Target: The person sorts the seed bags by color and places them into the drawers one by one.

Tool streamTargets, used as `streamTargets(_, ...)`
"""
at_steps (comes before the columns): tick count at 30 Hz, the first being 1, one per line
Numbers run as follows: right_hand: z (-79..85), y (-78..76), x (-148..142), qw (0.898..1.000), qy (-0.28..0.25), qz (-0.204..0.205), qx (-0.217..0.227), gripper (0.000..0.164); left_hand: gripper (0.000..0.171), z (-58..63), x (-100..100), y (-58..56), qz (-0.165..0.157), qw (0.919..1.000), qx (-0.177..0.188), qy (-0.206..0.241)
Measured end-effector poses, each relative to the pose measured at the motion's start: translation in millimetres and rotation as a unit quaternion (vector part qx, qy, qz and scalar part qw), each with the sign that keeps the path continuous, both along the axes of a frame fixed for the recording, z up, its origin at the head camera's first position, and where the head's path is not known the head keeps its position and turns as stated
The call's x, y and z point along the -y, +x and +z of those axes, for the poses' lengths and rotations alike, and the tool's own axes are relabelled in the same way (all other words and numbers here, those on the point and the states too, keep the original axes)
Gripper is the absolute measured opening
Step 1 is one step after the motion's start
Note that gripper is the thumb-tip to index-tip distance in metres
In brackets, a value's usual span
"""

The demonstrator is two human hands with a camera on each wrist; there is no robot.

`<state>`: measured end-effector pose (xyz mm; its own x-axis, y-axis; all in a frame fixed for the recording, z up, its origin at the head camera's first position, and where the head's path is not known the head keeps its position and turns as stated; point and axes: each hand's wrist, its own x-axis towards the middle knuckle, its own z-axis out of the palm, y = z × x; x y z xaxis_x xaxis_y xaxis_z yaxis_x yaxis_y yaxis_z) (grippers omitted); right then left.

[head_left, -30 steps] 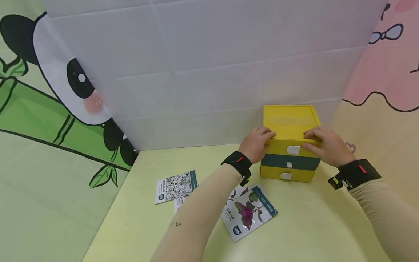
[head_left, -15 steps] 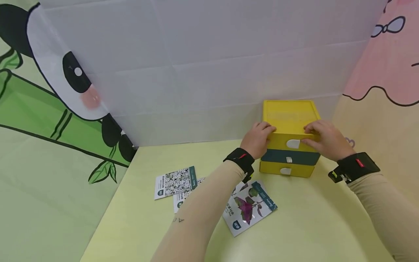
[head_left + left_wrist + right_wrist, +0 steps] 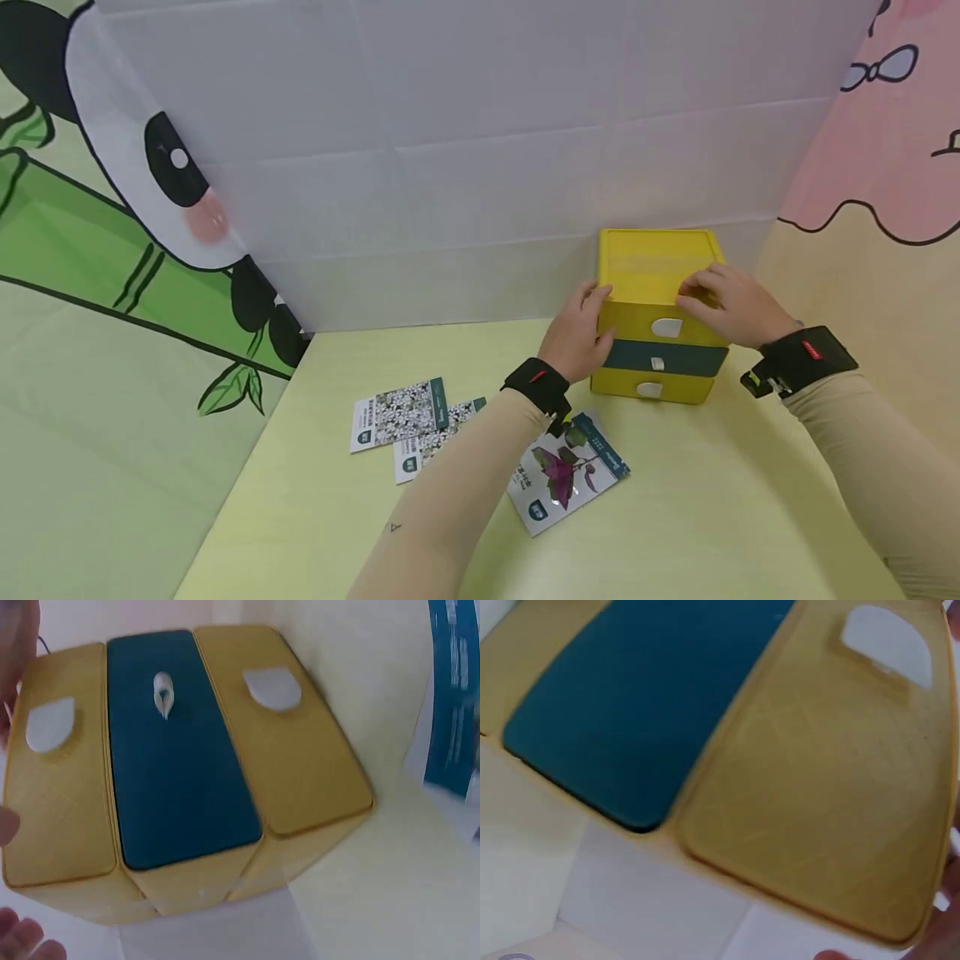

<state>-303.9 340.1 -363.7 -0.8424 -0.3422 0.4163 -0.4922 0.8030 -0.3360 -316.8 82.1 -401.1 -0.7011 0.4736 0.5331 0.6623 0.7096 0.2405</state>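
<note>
A small yellow drawer box (image 3: 660, 262) stands against the back wall, its three drawers pushed in. The middle drawer (image 3: 663, 358) has a dark teal front; the ones above and below are yellow with white tabs. My left hand (image 3: 576, 333) is at the box's upper left front corner, fingers extended and thumb apart, with nothing held. Over the top's right front edge is my right hand (image 3: 738, 307), fingers loosely bent and no object seen in it; contact with the box cannot be told. In the left wrist view the drawer fronts (image 3: 180, 765) appear sideways.
Two flat packets with white flower prints (image 3: 401, 414) lie overlapping on the pale yellow table (image 3: 300, 517). A packet with a purple flower print (image 3: 570, 475) lies nearer the box, partly behind the left wrist. A white cloth wall (image 3: 450, 208) closes off the back.
Both hands have loosened from the box's upper front edge. The left hand's fingers have spread at the left corner, and the right hand has risen slightly and shifted left. The box looks unchanged.
</note>
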Motion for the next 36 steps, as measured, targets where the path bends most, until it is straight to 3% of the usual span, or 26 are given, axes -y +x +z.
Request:
streamTargets(2, 7.3, -3.1, 2, 0.999, 0.007, -0.019, 0.032, 0.036, 0.05, -8.0, 1, 11.1, 0.021, 0.9977, 0.016, 0.063)
streamTargets(4, 13.2, -8.2, 3, 0.998, 0.01, -0.034, 0.052, 0.048, 0.044, -19.1, -1, 23.7, 0.033, 0.9896, 0.052, 0.13)
streamTargets(6, 18.6, -13.9, 4, 0.996, 0.016, -0.047, 0.067, 0.056, 0.037, -31.5, -5, 36.0, 0.032, 0.9733, 0.109, 0.2)
streamTargets(8, 23.2, -19.4, 5, 0.995, 0.027, -0.056, 0.076, 0.061, 0.029, -43.7, -11, 47.0, 0.019, 0.9473, 0.181, 0.263)
streamTargets(11, 26.8, -26.9, 8, 0.992, 0.055, -0.059, 0.092, 0.067, 0.018, -59.8, -24, 59.2, 0.007, 0.893, 0.29, 0.344)
streamTargets(14, 26.5, -29.9, 13, 0.987, 0.076, -0.066, 0.126, 0.074, 0.016, -70.8, -42, 68.1, 0.009, 0.8152, 0.396, 0.423)
streamTargets(17, 22.6, -30.1, 16, 0.98, 0.096, -0.091, 0.15, 0.079, 0.024, -77.7, -60, 73.5, 0.014, 0.7336, 0.476, 0.485)
streamTargets(18, 21.1, -29.6, 16, 0.978, 0.102, -0.1, 0.151, 0.081, 0.027, -79.0, -65, 74.9, 0.014, 0.7112, 0.496, 0.498)
streamTargets(20, 18.8, -28.0, 16, 0.975, 0.114, -0.12, 0.146, 0.082, 0.033, -80.9, -76, 76.7, 0.013, 0.6773, 0.528, 0.512)
streamTargets(24, 18.6, -23.0, 17, 0.974, 0.123, -0.135, 0.134, 0.082, 0.041, -81.5, -91, 77.6, 0.002, 0.6267, 0.566, 0.535)
streamTargets(27, 19.8, -21.1, 18, 0.974, 0.123, -0.137, 0.131, 0.082, 0.042, -82.0, -98, 74.3, -0.006, 0.6073, 0.575, 0.549)
streamTargets(29, 20.7, -20.1, 19, 0.973, 0.124, -0.138, 0.134, 0.082, 0.042, -82.4, -100, 71.4, -0.009, 0.5993, 0.579, 0.553)
streamTargets(36, 20.2, -21.7, 18, 0.972, 0.13, -0.144, 0.134, 0.082, 0.044, -83.8, -107, 59.4, -0.016, 0.5938, 0.592, 0.544)
